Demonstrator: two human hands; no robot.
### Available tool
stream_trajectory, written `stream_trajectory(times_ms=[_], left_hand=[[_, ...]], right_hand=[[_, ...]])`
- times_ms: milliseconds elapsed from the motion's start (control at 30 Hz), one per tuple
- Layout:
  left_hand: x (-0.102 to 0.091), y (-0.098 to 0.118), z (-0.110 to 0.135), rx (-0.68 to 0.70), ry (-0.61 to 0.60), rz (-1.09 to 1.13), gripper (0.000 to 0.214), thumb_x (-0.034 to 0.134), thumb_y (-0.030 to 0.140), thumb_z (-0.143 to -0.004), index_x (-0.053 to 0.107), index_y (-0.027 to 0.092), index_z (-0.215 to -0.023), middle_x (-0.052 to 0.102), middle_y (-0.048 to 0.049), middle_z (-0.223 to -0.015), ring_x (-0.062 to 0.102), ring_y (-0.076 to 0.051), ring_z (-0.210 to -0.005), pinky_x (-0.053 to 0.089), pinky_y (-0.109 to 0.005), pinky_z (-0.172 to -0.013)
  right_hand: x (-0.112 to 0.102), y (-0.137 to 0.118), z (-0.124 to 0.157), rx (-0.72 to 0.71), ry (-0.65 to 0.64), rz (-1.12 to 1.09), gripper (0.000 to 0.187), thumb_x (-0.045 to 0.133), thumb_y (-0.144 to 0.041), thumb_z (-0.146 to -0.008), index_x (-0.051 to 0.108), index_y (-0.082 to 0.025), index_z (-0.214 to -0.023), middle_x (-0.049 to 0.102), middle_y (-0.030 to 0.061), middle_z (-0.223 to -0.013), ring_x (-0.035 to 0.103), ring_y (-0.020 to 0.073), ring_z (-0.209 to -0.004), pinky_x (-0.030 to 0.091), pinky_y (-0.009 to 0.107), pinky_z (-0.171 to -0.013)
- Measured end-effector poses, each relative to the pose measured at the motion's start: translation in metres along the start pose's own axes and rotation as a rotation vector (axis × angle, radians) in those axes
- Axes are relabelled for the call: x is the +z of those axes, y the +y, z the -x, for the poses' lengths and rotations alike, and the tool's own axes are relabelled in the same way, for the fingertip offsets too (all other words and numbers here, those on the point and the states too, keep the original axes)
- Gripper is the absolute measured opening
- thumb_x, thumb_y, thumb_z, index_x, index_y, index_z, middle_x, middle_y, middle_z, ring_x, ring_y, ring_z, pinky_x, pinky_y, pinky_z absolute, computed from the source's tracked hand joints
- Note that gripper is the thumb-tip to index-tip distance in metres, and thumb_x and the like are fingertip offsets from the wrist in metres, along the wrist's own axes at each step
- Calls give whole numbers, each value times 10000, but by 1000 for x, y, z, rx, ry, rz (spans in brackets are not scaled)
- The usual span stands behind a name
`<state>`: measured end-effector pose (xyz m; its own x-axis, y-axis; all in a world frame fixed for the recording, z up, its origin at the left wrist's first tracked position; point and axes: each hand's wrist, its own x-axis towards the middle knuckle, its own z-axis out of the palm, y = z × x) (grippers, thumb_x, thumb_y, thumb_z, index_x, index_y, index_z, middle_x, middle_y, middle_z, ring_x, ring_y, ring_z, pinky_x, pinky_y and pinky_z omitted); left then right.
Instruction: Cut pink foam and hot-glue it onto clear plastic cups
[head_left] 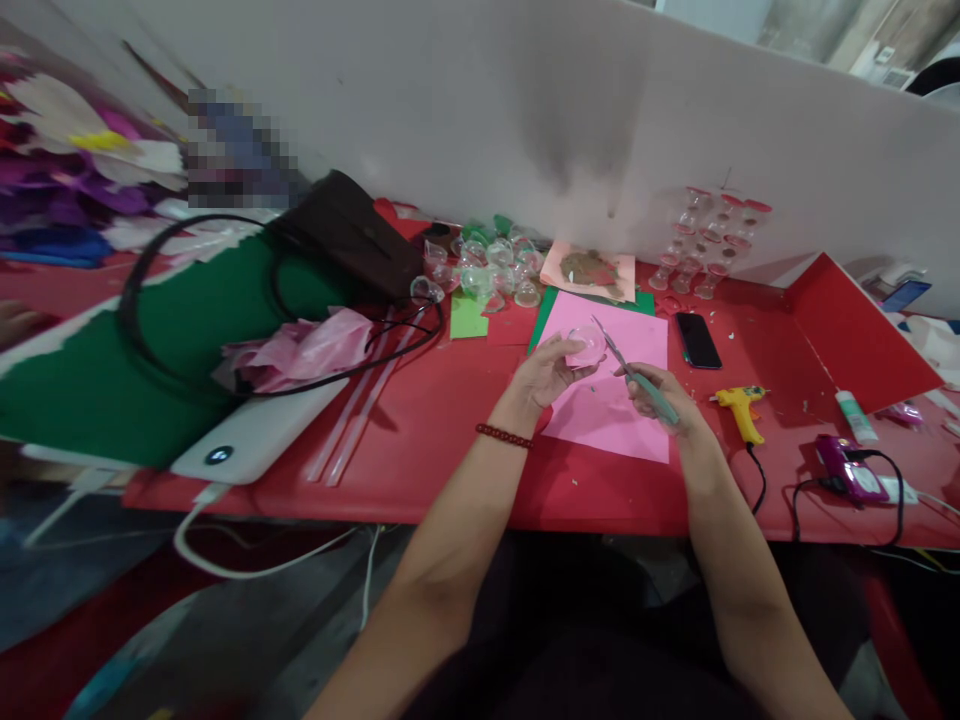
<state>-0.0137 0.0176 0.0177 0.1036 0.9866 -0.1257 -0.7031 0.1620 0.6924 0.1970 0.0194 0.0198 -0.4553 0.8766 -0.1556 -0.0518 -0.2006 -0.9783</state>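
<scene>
Hidden: scissors handles buried in right hand; whether the blades touch the cup can't be told | Materials: small clear plastic cup, rounded, faint-edged, above matte pink paper on red table | Pose: left hand fingers curled round cup; right hand fisted on scissors, blades toward cup; forearms converging.

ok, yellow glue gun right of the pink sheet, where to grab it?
By the handle of the glue gun, from above on the near side: it lies flat on the red table, handle toward the person, cord trailing from its end. The right hand is nearest but holds scissors.
</scene>
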Motion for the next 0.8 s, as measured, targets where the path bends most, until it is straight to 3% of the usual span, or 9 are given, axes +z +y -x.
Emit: stream_trajectory(times_ms=[300, 533, 800], left_hand=[[-5, 3, -1, -33, 13, -16, 337, 798, 161, -603, 658, 188, -909, 741, -17, -880, 721, -177, -774, 554, -301, -744], [-2, 3, 1, 5, -2, 67, 298, 776, 117, -626, 672, 158, -902, 747, -46, -936, 718, -221, -926, 557, -417, -940], [-4, 4, -2, 21, 13, 41, 312, 782, 120, -619, 688, 155, -914, 739, -48, -922, 693, -181, -841, 568, -336, -823]], right_hand=[[-1, -2, 2, 1, 1, 68, 499, 900, -420, -584, 699, -183, -975, 459, -95, -585, 274, 17, -419, 140, 231, -426], [-2, 0, 1, -4, 29, 114, 521, 904, -416, -572, 715, -177, -995, 500, -76, -612, 310, 24, -439, 163, 230, -437], [-3, -3, 3, -5, 82, 218, 567, 908, -434, -541, 743, -172, -1016, 485, -76, -600, 308, 37, -455, 199, 232, -447]])
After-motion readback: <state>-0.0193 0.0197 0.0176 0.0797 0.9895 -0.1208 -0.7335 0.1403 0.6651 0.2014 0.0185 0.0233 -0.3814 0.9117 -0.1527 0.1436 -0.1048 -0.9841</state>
